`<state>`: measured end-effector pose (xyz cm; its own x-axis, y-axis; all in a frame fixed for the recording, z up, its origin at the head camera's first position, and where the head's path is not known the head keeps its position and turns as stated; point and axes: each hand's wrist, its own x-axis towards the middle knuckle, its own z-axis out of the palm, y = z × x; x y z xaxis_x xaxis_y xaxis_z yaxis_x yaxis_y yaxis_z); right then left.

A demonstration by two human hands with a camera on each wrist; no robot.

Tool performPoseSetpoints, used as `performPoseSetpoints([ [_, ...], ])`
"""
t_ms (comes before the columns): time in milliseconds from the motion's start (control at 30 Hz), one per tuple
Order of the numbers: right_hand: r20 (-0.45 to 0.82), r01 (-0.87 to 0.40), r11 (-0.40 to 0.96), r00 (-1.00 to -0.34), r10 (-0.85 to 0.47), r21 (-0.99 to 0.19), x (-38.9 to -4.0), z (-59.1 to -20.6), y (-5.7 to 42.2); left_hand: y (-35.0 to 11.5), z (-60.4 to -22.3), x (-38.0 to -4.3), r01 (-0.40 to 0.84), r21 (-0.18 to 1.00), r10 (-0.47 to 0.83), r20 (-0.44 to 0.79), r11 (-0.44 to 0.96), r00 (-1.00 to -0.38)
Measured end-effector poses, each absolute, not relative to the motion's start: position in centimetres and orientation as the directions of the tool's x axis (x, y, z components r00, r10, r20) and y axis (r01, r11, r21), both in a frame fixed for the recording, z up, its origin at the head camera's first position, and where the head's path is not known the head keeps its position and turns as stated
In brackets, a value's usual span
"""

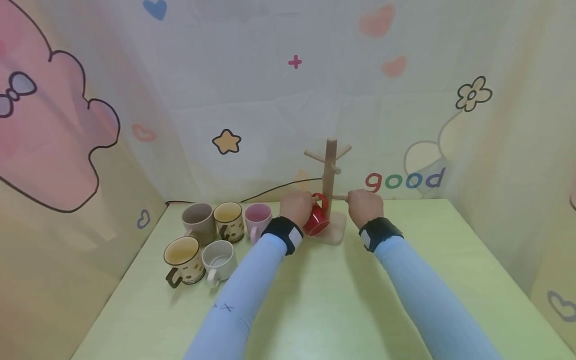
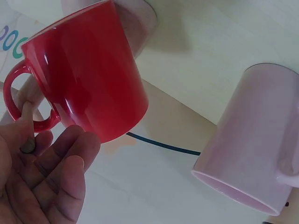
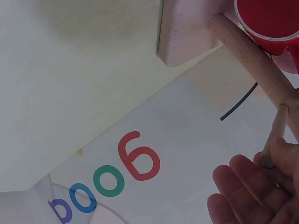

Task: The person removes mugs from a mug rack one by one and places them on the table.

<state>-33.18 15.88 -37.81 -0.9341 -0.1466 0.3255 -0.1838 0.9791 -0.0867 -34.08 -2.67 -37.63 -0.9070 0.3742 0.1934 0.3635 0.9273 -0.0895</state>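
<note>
A wooden mug tree (image 1: 331, 156) stands on a flat base at the table's far side. A red mug (image 1: 317, 224) hangs tilted by its handle from the lower left peg (image 2: 27, 113). My left hand (image 1: 297, 207) pinches that peg near its end, fingers beside the mug; the left wrist view shows the mug's handle looped around the peg. Over on the other side, my right hand (image 1: 365, 208) pinches the lower right peg (image 3: 276, 128) between thumb and index finger, its other fingers loosely bent. That peg carries no mug.
Left of the tree stand several upright mugs: a grey-brown mug (image 1: 199, 225), two spotted cream mugs, a pink mug (image 1: 258, 215) and a white mug (image 1: 219, 257). A patterned cloth (image 1: 270, 110) hangs behind the pale table (image 1: 324, 310).
</note>
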Motion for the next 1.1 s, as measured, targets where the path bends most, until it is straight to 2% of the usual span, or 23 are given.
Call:
performPoseSetpoints([
  [367, 0.336, -0.181, 0.975, -0.933, -0.128, -0.132, -34.1, -38.3, 16.3, -2.4, -37.7, -33.1, 0.394, -0.101, 0.407, 0.219, 0.913, -0.887],
  [867, 0.354, -0.169, 0.974, -0.929, -0.106, -0.151, -34.8, -39.7, 16.9, -0.9, -37.6, -31.6, 0.376, -0.15, 0.399, 0.191, 0.915, -0.897],
  [1067, 0.305, -0.169, 0.971, -0.946, -0.112, -0.169, -34.3, -39.7, 17.2, -0.8, -37.6, -31.6, 0.376, -0.109, 0.388, 0.128, 0.92, -0.913],
  [1100, 0.295, -0.169, 0.971, -0.949, -0.114, -0.167, -34.2, -39.6, 17.2, -1.0, -37.4, -31.6, 0.383, -0.13, 0.397, 0.106, 0.915, -0.912],
])
